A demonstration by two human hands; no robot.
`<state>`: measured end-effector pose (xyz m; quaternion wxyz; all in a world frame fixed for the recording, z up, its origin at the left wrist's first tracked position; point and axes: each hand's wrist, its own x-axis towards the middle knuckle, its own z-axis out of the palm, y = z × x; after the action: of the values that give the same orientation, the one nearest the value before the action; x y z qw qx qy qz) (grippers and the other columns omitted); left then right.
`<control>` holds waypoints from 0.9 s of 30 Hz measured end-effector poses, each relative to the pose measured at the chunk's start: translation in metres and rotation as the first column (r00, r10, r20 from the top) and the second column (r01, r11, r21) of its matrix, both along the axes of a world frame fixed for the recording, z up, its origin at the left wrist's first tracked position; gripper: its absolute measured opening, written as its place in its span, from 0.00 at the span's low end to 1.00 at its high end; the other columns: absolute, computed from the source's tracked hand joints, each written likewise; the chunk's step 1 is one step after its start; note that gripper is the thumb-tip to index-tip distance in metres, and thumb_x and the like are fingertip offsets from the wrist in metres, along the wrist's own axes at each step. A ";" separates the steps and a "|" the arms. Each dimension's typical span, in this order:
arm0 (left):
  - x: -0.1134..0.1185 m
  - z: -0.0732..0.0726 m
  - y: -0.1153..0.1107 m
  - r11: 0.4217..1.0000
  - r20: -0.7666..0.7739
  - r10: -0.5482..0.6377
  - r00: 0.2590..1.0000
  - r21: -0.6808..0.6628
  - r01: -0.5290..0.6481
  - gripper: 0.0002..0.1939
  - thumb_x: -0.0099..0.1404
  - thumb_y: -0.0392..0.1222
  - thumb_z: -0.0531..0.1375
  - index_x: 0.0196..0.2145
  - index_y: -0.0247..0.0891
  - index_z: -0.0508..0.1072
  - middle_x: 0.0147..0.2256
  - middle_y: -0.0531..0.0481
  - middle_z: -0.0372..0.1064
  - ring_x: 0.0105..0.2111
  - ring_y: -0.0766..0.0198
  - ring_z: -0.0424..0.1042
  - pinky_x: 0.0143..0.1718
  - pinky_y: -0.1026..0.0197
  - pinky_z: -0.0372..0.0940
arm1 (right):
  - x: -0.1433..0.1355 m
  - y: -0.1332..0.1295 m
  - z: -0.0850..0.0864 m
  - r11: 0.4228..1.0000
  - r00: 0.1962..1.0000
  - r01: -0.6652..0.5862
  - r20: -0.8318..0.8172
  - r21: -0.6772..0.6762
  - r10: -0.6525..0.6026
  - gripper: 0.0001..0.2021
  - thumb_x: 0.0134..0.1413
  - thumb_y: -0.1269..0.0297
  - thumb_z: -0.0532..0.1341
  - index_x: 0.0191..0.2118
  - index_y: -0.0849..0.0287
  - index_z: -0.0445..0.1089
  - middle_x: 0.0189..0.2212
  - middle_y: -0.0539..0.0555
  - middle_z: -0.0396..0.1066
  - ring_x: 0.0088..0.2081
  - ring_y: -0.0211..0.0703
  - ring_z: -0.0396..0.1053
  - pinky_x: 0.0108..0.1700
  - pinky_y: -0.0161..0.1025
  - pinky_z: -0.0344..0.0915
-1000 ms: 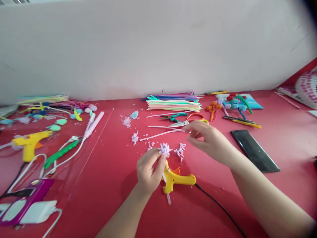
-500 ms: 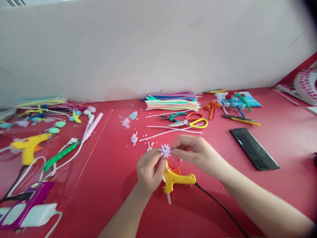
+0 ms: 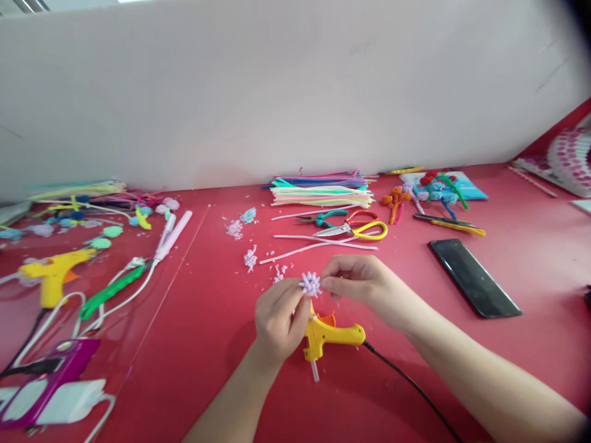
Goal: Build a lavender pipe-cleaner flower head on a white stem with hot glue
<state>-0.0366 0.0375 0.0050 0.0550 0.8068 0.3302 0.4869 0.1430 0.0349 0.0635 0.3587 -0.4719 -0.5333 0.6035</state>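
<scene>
Between my hands is a small spiky lilac flower (image 3: 311, 283) made of pipe cleaner pieces. My left hand (image 3: 281, 317) pinches it from below and the left with thumb and forefinger. The thumb and forefinger of my right hand (image 3: 353, 278) are closed at the flower's right edge, on one of its tips. Just below them a yellow glue gun (image 3: 335, 334) lies on the red table, its nozzle partly hidden by my left hand and a clear glue stick poking out of its back. Loose lilac pipe cleaners (image 3: 318, 246) lie beyond my hands.
Scissors (image 3: 351, 230), teal-handled pliers (image 3: 323, 217) and a pipe cleaner bundle (image 3: 322, 191) lie farther back. Lilac clippings (image 3: 234, 229) are scattered to their left. A black phone (image 3: 474, 277) is at right. A second glue gun (image 3: 55, 274), hair straightener (image 3: 172, 237) and purple power strip (image 3: 53, 381) occupy the left.
The flower has turned slightly and shifted a little to the right and down. My right hand has moved slightly with it; my left hand keeps its pinch.
</scene>
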 end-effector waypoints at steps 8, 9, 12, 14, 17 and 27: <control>0.000 0.001 -0.001 0.999 -0.021 0.033 0.999 0.016 -0.033 0.10 0.59 0.24 0.56 0.34 0.37 0.69 0.28 0.47 0.73 0.28 0.64 0.72 0.32 0.63 0.67 | 0.000 0.001 -0.004 1.000 1.000 0.002 -0.005 -0.001 -0.002 0.06 0.52 0.64 0.62 0.30 0.61 0.71 0.23 0.46 0.67 0.27 0.34 0.63 0.32 0.33 0.60; 0.000 0.001 -0.001 0.999 -0.013 0.036 0.999 0.018 -0.035 0.10 0.58 0.24 0.56 0.34 0.37 0.69 0.28 0.47 0.73 0.28 0.64 0.72 0.32 0.63 0.67 | -0.001 0.001 -0.004 1.000 1.000 0.004 0.003 0.003 -0.004 0.06 0.52 0.64 0.61 0.30 0.61 0.71 0.23 0.46 0.67 0.27 0.34 0.63 0.32 0.34 0.60; 0.001 0.001 -0.002 0.999 0.025 0.042 0.999 0.014 -0.042 0.10 0.59 0.24 0.56 0.35 0.37 0.69 0.27 0.49 0.73 0.27 0.65 0.72 0.30 0.64 0.67 | 0.000 -0.001 0.000 0.998 0.999 -0.010 0.043 0.056 0.008 0.06 0.54 0.64 0.61 0.30 0.61 0.71 0.24 0.47 0.67 0.27 0.34 0.64 0.32 0.34 0.61; 0.001 0.002 -0.004 0.998 0.055 0.048 0.997 -0.037 -0.046 0.10 0.60 0.25 0.56 0.35 0.38 0.70 0.27 0.49 0.73 0.26 0.65 0.72 0.29 0.64 0.66 | 0.002 -0.001 0.003 0.983 0.993 -0.015 0.121 0.182 -0.007 0.05 0.55 0.66 0.60 0.30 0.60 0.71 0.26 0.48 0.68 0.28 0.35 0.64 0.32 0.34 0.62; 0.000 0.003 -0.008 0.990 0.085 0.041 0.996 -0.141 -0.029 0.08 0.61 0.27 0.56 0.34 0.38 0.71 0.28 0.48 0.74 0.27 0.64 0.73 0.29 0.63 0.67 | 0.007 -0.002 0.007 0.858 0.961 -0.017 0.246 0.513 -0.128 0.04 0.54 0.73 0.59 0.31 0.60 0.69 0.28 0.49 0.68 0.31 0.35 0.65 0.34 0.34 0.62; 0.000 0.003 -0.009 0.994 0.075 0.028 0.997 -0.108 -0.020 0.08 0.60 0.27 0.57 0.33 0.37 0.71 0.26 0.49 0.73 0.25 0.66 0.71 0.27 0.65 0.63 | 0.003 -0.005 -0.003 0.466 0.887 -0.270 0.406 0.842 -0.220 0.05 0.56 0.76 0.58 0.37 0.62 0.67 0.32 0.56 0.69 0.34 0.40 0.65 0.36 0.37 0.65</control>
<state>-0.0369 0.0286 0.0082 0.1048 0.7796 0.3630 0.4995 0.1465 0.0301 0.0609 0.4030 -0.3379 -0.8428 0.1145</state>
